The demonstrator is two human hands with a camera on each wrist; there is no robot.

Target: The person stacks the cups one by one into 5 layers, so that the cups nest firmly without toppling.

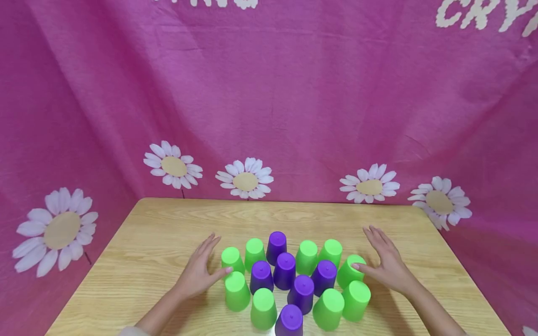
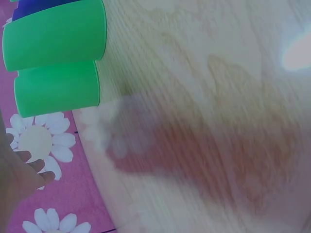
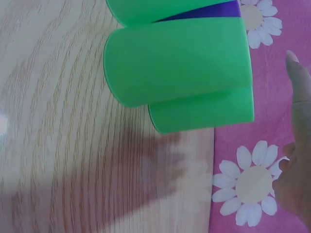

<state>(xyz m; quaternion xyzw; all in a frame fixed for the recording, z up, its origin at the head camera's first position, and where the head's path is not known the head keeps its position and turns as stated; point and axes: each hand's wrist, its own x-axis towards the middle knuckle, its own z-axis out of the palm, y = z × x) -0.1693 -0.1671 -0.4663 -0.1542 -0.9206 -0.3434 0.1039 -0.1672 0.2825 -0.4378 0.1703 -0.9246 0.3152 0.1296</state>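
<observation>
Several upside-down plastic cups stand in a cluster on the wooden table in the head view. Purple cups, such as the middle one [image 1: 285,271], run through the centre, with green cups on both sides. On the left, the left hand [image 1: 198,273] hovers beside a green cup [image 1: 237,292], fingers extended and thumb pointing toward the cups. The right hand [image 1: 387,266] mirrors it next to another green cup [image 1: 352,272], its thumb overlapping that cup in view. Both wrist views show green cups [image 2: 56,36] [image 3: 180,63] apart from the visible fingers. Neither hand holds anything.
The light wooden table [image 1: 168,224] extends behind and beside the cups. A pink cloth [image 1: 273,102] printed with white daisies hangs along the back and sides. Hand shadows fall across the tabletop in both wrist views.
</observation>
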